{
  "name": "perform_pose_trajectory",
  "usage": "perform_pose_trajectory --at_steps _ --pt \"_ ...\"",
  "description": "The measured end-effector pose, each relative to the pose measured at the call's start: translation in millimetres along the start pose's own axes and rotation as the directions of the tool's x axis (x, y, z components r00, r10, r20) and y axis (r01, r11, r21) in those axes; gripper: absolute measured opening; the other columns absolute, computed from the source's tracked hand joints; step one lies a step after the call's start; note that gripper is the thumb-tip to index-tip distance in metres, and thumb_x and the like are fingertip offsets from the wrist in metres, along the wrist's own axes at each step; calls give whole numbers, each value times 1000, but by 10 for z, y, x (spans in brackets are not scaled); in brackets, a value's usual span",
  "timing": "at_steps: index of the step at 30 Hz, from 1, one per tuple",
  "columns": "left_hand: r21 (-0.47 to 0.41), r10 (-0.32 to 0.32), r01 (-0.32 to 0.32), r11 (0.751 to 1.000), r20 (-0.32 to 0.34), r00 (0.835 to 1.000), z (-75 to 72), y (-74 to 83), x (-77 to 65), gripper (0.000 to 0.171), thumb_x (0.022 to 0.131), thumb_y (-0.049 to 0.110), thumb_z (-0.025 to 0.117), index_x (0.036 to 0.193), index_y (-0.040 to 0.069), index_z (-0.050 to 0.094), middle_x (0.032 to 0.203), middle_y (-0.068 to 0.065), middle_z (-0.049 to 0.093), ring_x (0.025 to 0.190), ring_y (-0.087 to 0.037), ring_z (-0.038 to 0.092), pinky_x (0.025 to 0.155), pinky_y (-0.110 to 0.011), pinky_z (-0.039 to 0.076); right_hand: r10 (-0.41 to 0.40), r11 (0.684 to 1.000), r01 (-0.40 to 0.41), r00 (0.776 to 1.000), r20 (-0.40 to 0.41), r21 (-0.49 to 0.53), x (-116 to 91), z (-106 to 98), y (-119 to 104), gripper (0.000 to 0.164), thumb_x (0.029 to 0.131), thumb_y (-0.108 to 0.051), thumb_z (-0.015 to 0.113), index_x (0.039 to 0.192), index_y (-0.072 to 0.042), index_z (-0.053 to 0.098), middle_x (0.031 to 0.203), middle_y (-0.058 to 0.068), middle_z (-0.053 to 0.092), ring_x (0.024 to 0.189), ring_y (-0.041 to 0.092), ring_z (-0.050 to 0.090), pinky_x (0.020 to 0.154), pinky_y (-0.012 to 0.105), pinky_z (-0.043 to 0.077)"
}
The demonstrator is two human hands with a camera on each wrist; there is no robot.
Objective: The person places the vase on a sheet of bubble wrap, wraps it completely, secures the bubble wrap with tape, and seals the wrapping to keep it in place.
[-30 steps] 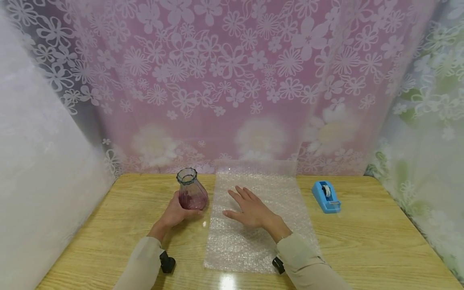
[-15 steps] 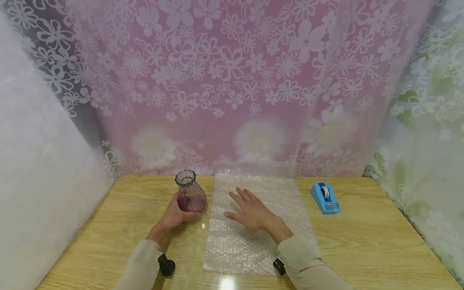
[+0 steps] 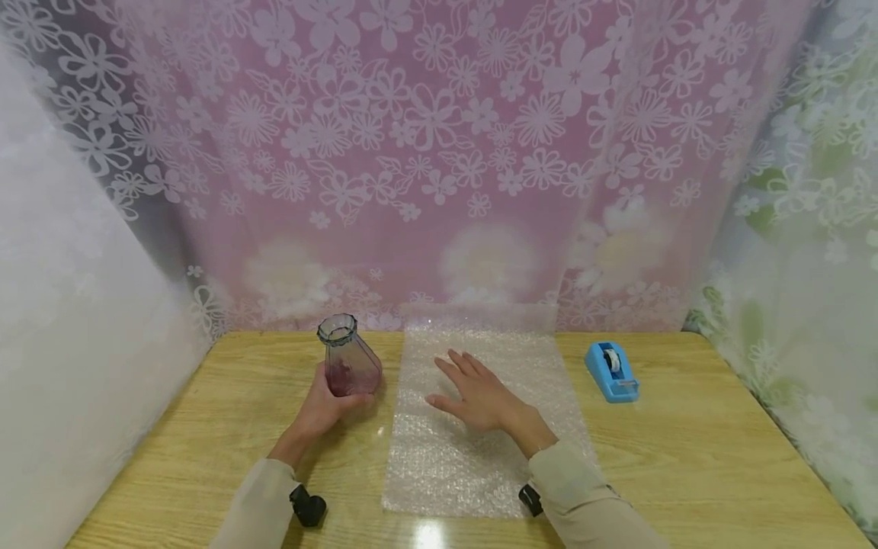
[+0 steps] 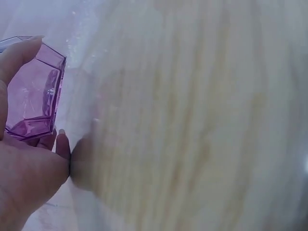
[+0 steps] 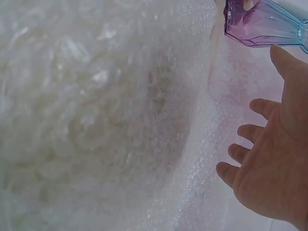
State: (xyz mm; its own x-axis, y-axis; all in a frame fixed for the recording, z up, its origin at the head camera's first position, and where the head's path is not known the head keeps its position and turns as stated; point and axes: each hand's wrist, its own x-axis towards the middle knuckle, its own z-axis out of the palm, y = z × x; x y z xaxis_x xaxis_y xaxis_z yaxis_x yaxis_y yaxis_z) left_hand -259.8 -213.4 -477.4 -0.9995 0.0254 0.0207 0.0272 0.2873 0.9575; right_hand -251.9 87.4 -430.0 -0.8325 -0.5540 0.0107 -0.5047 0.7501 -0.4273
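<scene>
One vase (image 3: 353, 367) sits within left grip (image 3: 324, 406).

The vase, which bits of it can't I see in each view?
Head view: part of the base of the vase, covered by the left grip.
Left wrist view: its narrow top, cut off by the left edge.
Right wrist view: the end of its top, cut off by the right edge, and part of its wide body, by the top edge.

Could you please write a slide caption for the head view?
Left hand holding a purple-tinted vase, right hand over bubble wrap, blue tape dispenser at right.
</scene>
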Motion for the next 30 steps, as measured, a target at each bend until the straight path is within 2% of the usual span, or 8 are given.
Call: perform_pose_trajectory --at_steps 4,11,21,28,30 --pt "-7 -7 7 1000 -15 1000 -26 46 -22 95 74 18 83 142 1 18 139 -22 34 129 -36 36 104 -50 32 -5 1000 4 1000 2 15 -4 -29 -14 75 95 -58 42 152 -13 22 157 14 11 141 40 8 111 55 11" --pt "2 -44 44 999 -23 999 -64 70 -59 103 72 26 85 145 4 15 142 -20 30 131 -36 34 105 -50 30 -11 1000 11 1000 -7 -5 -24 -64 -19 74 96 -56 42 152 -13 22 157 14 10 142 38 8 111 54 11" --pt "-35 -25 24 999 -26 999 26 197 -67 103 72 28 85 144 6 14 142 -18 30 133 -34 32 107 -48 29 21 1000 -21 999 -36 6 -131 -219 45 77 95 -59 42 153 -14 20 158 13 9 143 36 6 111 53 11" --pt "-57 3 -3 998 -6 1000 91 334 -88 98 73 21 84 143 5 16 139 -19 33 128 -34 37 105 -48 32 18 1000 -17 998 -67 16 -237 -317 161 76 95 -57 43 153 -14 19 157 16 11 142 38 9 113 49 8" --pt "-57 11 -11 998 1 1000 111 367 -93 97 73 19 84 142 4 17 138 -20 34 127 -34 38 104 -48 33 23 1000 -22 997 -72 11 -264 -349 184 76 95 -56 44 153 -13 19 157 17 12 142 39 10 112 50 10"
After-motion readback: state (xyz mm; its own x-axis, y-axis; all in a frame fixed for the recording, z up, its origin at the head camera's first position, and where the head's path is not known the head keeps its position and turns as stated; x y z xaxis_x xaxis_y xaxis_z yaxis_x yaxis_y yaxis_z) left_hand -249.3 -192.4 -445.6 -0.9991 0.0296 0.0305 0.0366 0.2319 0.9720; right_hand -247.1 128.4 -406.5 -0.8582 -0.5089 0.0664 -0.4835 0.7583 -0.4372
